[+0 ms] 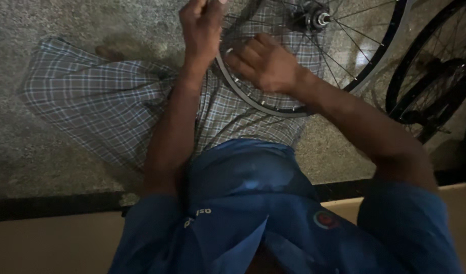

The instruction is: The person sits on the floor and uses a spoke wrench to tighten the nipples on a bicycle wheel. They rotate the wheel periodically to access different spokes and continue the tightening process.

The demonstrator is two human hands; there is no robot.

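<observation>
A bare bicycle wheel rim [273, 107] with thin spokes and a metal hub [315, 18] rests over my lap, which is covered by a checked cloth [106, 96]. My right hand [266, 63] lies across the rim's near-left arc, and its fingers curl over the rim and hold it. My left hand [200, 25] is raised just left of the rim at the top edge. Its fingers are closed around a small pale object [222, 2] that the frame cuts off. I cannot tell what that object is.
A second wheel with a black tyre [431, 66] stands at the right on the speckled stone floor [50, 20]. A dark strip [55, 205] runs across the floor near my body. My blue shirt [253, 203] fills the bottom of the view.
</observation>
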